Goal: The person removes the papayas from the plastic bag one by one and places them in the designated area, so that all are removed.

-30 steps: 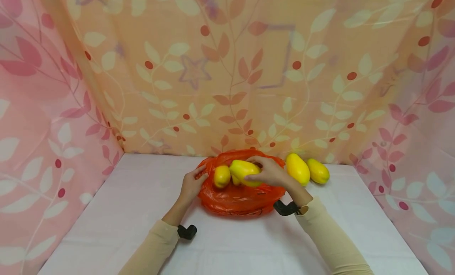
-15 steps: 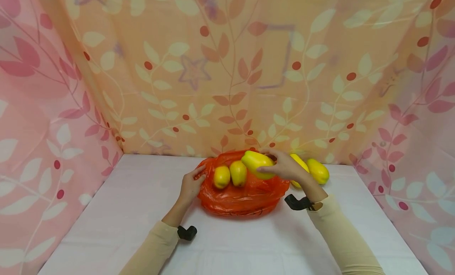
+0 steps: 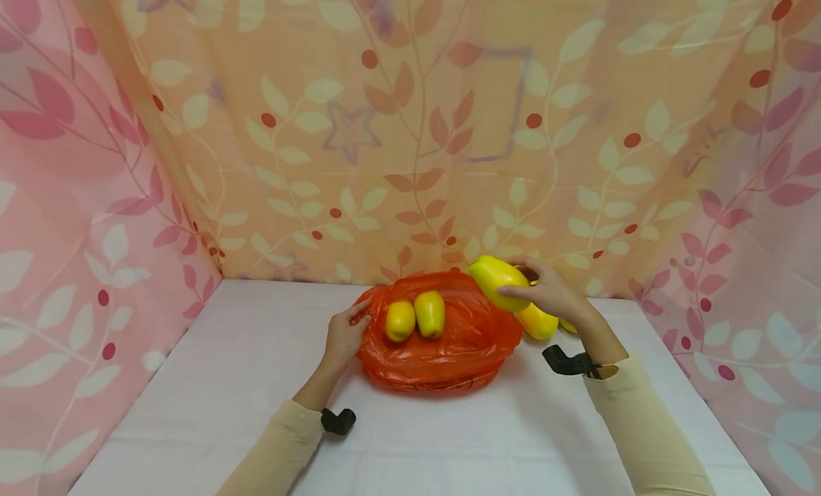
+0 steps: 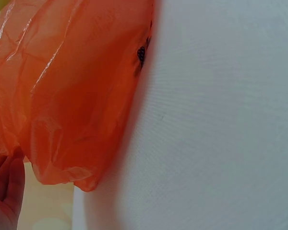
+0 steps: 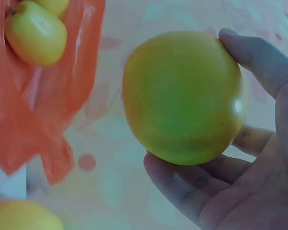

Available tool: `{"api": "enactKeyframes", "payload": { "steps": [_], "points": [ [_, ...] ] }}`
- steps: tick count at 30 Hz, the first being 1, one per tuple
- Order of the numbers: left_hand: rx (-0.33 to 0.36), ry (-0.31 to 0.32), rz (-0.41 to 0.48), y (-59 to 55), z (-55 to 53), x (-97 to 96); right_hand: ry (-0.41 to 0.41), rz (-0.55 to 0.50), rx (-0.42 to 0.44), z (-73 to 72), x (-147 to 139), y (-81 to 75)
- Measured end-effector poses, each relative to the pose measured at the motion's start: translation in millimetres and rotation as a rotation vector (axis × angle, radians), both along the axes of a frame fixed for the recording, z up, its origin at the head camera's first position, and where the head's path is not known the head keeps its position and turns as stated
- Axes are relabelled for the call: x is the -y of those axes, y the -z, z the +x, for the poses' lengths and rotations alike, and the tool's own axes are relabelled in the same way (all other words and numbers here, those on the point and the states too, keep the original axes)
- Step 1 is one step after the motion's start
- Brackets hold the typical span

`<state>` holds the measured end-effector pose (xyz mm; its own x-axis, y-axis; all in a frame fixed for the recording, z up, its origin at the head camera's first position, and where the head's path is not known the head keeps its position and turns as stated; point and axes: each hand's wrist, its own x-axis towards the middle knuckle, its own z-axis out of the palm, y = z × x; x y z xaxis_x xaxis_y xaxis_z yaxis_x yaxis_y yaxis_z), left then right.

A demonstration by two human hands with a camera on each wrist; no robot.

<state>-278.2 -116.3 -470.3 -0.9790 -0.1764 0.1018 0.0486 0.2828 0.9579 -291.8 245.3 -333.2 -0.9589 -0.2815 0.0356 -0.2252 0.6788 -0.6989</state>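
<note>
An orange-red plastic bag [image 3: 468,332] lies spread on the table with its mouth upward. Two yellow papayas [image 3: 430,314] show inside it. At the bag's left edge, my left hand [image 3: 345,337] grips the rim; the left wrist view catches only part of its fingers [image 4: 14,179] against the plastic. My right hand [image 3: 556,291] holds another yellow-green papaya [image 3: 499,282] in the air above the bag's right rim. In the right wrist view, thumb and fingers curl round this papaya [image 5: 185,98], its rounded end toward the camera.
To the right of the bag lies a yellow papaya [image 3: 539,323], partly hidden by the held one. Beside it another papaya [image 3: 568,326] is mostly covered by my right hand. A white-covered table [image 3: 256,353] meets a patterned curtain [image 3: 288,197] at the back.
My right hand has lifted the papaya up and rightward from inside the bag to above its right rim, uncovering the second papaya in the bag. The left hand has stayed at the rim.
</note>
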Motion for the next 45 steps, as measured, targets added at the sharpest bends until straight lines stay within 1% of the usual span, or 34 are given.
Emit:
{"api": "enactKeyframes", "payload": {
  "steps": [4, 7, 11, 13, 18, 22, 28, 35, 41, 45],
  "points": [
    [0.003, -0.022, -0.005, 1.7, 0.0, 0.3, 0.043, 0.031, -0.027, -0.8, -13, -2.7],
    [0.017, -0.039, 0.014, 3.1, -0.8, 1.0, 0.066, 0.043, -0.043, -2.5, -21, -3.1],
    [0.02, -0.048, 0.018, 5.1, -2.9, 1.4, 0.082, 0.04, -0.063, -3.9, -31, -3.9],
    [0.011, -0.05, 0.006, 5.8, -3.9, 1.5, 0.087, 0.028, -0.072, -4.1, -35, -4.8],
    [0.023, -0.047, 0.025, 7.2, -5.2, 1.3, 0.107, -0.003, -0.058, -4.9, -45, -6.0],
    [0.044, -0.045, 0.052, 8.6, -5.5, 1.8, 0.132, -0.001, -0.041, -6.1, -52, -5.9],
    [0.056, -0.041, 0.035, 8.4, -7.9, 3.2, 0.168, 0.013, -0.068, -9.0, -64, -5.5],
    [0.055, -0.045, 0.015, 11.7, -10.1, 4.2, 0.176, -0.008, -0.083, -10.1, -73, -3.6],
    [0.047, -0.055, 0.016, 12.0, -10.1, 4.5, 0.211, -0.002, -0.078, -12.0, -84, -0.6],
    [0.049, -0.052, 0.019, 12.1, -9.1, 4.3, 0.23, -0.001, -0.065, -12.9, -92, 5.7]
  ]
}}
